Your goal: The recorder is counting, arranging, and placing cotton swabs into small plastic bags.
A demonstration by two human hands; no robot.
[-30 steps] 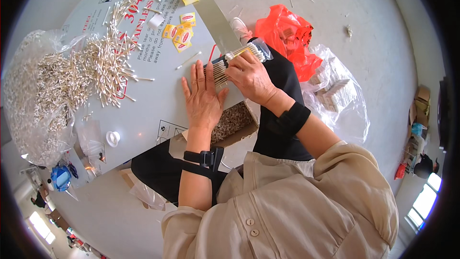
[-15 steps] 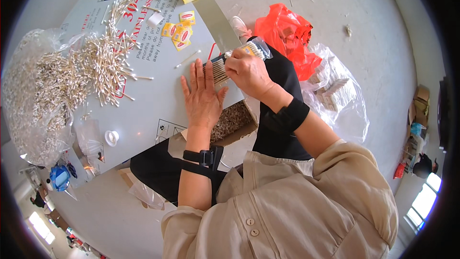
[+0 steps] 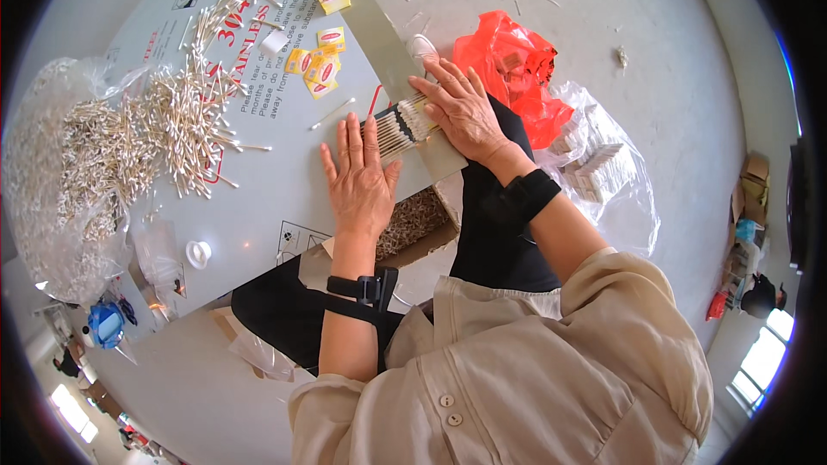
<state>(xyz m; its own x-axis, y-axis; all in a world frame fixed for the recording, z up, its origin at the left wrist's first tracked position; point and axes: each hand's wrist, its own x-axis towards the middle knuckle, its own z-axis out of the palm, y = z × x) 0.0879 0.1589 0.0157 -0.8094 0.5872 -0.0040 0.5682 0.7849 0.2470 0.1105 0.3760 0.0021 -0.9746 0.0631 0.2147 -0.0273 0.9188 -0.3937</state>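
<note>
Side by side near the table's right edge lies a row of cotton swabs (image 3: 394,135), with a dark strip showing beneath it. My left hand (image 3: 357,185) rests flat at the row's left end, fingers stretched out. Across the right end lies my right hand (image 3: 469,116), fingers extended and palm down, hiding part of the row and whatever is under it. One loose swab (image 3: 332,114) lies just beyond my left fingertips. A large heap of swabs (image 3: 185,125) spreads to the left, spilling from a clear plastic bag (image 3: 39,164). Several small yellow cards (image 3: 322,67) lie farther back.
A white cap (image 3: 275,41) and a white round piece (image 3: 198,253) sit on the metal-sheet table (image 3: 250,172). Below its near edge stands a cardboard box (image 3: 422,224) of brown bits. On the floor at right are a red bag (image 3: 508,69) and a clear bag of white packs (image 3: 603,164).
My right hand has gone from closed fingers gripping at the row's right end to lying flat with fingers spread. The clear plastic film there is now covered. My left hand has hardly moved.
</note>
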